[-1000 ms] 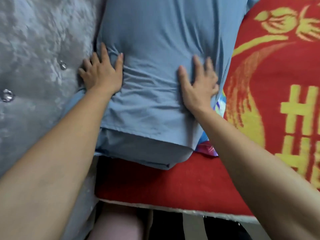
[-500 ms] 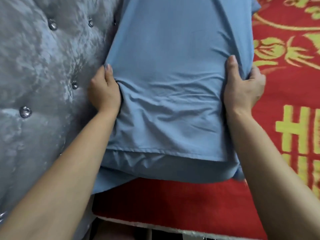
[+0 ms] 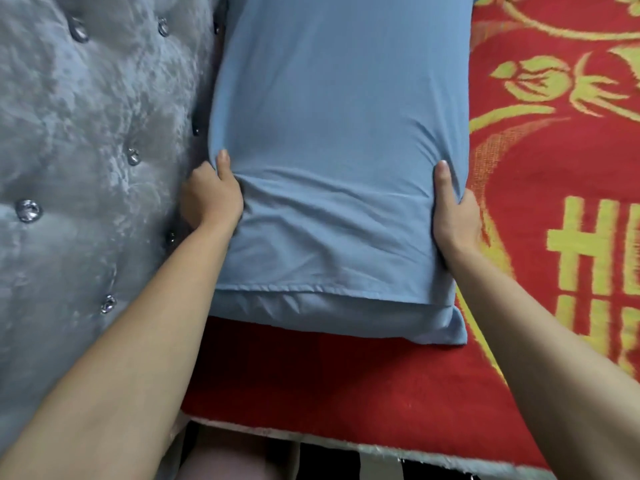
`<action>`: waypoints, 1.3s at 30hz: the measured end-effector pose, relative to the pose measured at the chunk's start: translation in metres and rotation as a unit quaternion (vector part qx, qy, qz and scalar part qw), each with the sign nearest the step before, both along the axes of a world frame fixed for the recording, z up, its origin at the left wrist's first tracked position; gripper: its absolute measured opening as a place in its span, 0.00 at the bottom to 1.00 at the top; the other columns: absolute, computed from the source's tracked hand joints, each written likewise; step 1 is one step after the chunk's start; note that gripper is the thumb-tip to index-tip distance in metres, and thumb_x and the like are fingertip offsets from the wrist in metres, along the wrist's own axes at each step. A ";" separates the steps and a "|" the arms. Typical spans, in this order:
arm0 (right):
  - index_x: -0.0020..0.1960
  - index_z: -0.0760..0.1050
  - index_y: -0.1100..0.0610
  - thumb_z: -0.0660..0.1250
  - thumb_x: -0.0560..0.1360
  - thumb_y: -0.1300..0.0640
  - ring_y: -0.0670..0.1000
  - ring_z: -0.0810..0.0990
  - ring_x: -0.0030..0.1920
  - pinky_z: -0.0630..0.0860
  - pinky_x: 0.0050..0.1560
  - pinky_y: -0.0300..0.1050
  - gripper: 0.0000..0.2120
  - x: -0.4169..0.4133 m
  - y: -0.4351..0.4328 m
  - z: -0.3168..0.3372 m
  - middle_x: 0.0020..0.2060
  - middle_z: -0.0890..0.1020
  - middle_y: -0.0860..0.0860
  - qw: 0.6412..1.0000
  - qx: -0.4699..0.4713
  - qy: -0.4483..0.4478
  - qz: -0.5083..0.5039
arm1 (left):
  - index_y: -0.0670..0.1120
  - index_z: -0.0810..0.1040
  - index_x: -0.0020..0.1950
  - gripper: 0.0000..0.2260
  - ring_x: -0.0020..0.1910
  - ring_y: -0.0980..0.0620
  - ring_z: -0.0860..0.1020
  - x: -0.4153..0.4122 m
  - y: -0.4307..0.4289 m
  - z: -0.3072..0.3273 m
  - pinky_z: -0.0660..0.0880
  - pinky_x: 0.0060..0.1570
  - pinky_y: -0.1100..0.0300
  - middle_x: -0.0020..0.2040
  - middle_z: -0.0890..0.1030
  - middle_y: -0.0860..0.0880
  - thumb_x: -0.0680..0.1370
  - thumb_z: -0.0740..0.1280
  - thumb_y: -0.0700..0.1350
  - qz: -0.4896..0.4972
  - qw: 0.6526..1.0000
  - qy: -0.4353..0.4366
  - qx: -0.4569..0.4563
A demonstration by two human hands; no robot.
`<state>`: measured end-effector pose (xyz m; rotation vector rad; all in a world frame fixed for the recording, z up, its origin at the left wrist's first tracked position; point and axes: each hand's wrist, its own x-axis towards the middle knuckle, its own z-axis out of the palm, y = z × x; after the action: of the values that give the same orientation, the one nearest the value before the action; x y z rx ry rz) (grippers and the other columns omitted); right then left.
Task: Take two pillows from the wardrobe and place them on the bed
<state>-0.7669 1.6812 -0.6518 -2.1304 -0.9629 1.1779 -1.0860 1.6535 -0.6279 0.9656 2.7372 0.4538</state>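
fingers of the left hand [image 3: 211, 199] and right hand [image 3: 455, 216] pinch the blue pillow [image 3: 339, 150] at its sides. it seems soft and light; the side seams on the bed [image 3: 311, 386] suit gripping.

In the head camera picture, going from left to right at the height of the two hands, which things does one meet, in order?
Grey tufted headboard → left hand → blue pillow → right hand → red blanket with yellow pattern.

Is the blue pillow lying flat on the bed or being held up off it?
Lying flat. The pillow rests on the red blanket beside the headboard, both hands gripping its sides.
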 end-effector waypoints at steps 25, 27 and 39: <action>0.82 0.44 0.47 0.45 0.75 0.26 0.64 0.45 0.80 0.51 0.77 0.68 0.42 -0.035 -0.019 -0.014 0.81 0.45 0.59 0.886 0.100 -0.295 0.342 | 0.58 0.54 0.78 0.32 0.77 0.37 0.54 0.067 -0.034 -0.030 0.54 0.69 0.30 0.79 0.55 0.44 0.77 0.45 0.70 -0.149 0.984 0.086 -0.042; 0.82 0.43 0.46 0.46 0.75 0.26 0.64 0.44 0.80 0.50 0.77 0.67 0.41 -0.036 -0.020 -0.015 0.81 0.44 0.59 0.886 0.101 -0.291 0.347 | 0.58 0.53 0.78 0.32 0.77 0.37 0.53 0.066 -0.035 -0.032 0.53 0.70 0.29 0.80 0.54 0.44 0.77 0.45 0.70 -0.154 0.984 0.079 -0.048; 0.82 0.48 0.50 0.47 0.79 0.31 0.65 0.52 0.79 0.56 0.78 0.59 0.38 0.011 -0.048 0.022 0.81 0.50 0.61 0.814 0.109 -0.316 0.474 | 0.50 0.54 0.79 0.29 0.78 0.39 0.52 0.084 -0.077 0.002 0.51 0.74 0.37 0.79 0.54 0.41 0.81 0.46 0.61 -0.195 0.973 0.087 -0.086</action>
<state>-0.7563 1.6332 -0.6297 -1.8505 -2.5210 0.6043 -1.0023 1.5764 -0.6259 1.5095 2.5770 0.0637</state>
